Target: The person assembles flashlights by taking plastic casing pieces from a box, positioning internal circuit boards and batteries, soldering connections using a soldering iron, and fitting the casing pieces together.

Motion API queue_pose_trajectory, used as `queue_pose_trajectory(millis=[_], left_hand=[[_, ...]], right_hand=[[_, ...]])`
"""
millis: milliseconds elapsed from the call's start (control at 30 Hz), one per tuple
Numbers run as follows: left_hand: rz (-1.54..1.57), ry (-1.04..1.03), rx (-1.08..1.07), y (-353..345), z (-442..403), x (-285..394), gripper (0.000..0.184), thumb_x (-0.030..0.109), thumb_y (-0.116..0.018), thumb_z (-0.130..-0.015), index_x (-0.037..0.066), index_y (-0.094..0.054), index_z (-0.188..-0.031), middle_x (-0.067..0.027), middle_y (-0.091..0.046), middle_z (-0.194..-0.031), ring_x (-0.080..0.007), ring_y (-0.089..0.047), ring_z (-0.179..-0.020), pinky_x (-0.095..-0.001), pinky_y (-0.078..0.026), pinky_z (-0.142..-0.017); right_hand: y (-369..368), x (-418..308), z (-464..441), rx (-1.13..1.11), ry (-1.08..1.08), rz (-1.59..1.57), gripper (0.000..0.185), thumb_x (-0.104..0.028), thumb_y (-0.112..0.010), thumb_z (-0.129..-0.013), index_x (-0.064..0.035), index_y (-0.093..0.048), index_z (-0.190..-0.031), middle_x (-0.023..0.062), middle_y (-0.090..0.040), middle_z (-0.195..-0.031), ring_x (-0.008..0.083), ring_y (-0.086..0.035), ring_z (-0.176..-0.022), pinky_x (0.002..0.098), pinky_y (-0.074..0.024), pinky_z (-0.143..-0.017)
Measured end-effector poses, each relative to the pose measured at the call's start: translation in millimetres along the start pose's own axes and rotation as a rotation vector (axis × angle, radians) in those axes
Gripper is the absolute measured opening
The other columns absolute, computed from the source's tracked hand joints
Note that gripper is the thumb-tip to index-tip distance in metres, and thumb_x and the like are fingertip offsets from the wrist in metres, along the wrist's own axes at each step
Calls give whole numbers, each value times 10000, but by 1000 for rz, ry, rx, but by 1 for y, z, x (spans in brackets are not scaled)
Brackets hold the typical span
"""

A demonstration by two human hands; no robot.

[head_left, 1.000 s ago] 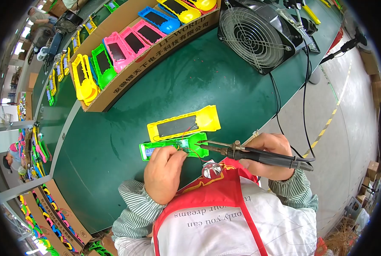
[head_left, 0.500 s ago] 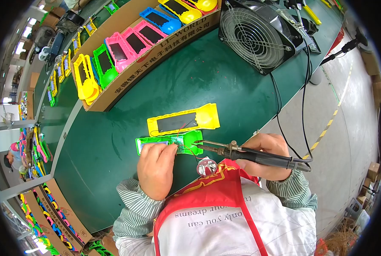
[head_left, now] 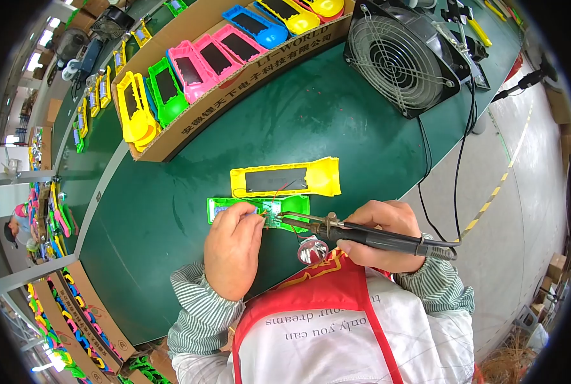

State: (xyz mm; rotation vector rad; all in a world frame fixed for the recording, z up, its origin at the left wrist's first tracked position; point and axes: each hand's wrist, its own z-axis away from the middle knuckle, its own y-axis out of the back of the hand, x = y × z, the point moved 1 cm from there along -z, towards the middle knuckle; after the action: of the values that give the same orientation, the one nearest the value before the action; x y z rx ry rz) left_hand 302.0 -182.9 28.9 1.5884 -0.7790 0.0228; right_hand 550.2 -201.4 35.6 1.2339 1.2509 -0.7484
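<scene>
My right hand [head_left: 391, 235] grips a soldering iron [head_left: 378, 237] with a metal wire-feed tube along its top. The iron's tip is at a small green circuit board [head_left: 273, 211] in a green plastic housing [head_left: 293, 205]. At the board's left edge, the fingers of my left hand [head_left: 234, 246] are pinched together on a thin wire, partly hidden by the fingertips. A yellow housing [head_left: 324, 176] with a black panel lies just behind the green one. A shiny round reflector [head_left: 312, 250] rests near the apron, joined by thin wires to the board.
A cardboard box [head_left: 234, 89] of pink, green, blue and yellow housings stands at the back. To its right is a black fan [head_left: 400, 61] with a wire guard. Black cables [head_left: 457, 166] hang off the table's right edge. More housings lie on the far-left bench.
The soldering iron has moved left, its tip now at the circuit board. My left hand stays at the board. The whole view has shifted slightly.
</scene>
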Motion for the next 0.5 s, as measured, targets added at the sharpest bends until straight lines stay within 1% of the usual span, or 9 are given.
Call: queue_pose_trajectory(millis=[267,500], left_hand=[[5,-24,-42,2,-2,-3,131,-19,-677,-774,-36,-623,-892,-130,-596,-966,-286,-609,-843,-374,-501,-727],[29,-28,-83,4,-5,-4,139,-16,-677,-774,-33,-621,-900,-133,-595,-966,-295,-608,-852,-382,-501,-729]], right_hand=[[-7,3,-8,-50,-82,-18,197,-129,-752,-740,-13,-623,-834,89,-634,-647,198,-631,-531,294,-480,-497],[-9,4,-12,-51,-62,-14,204,-133,-755,-735,-14,-620,-830,90,-630,-640,202,-629,-527,296,-475,-492]])
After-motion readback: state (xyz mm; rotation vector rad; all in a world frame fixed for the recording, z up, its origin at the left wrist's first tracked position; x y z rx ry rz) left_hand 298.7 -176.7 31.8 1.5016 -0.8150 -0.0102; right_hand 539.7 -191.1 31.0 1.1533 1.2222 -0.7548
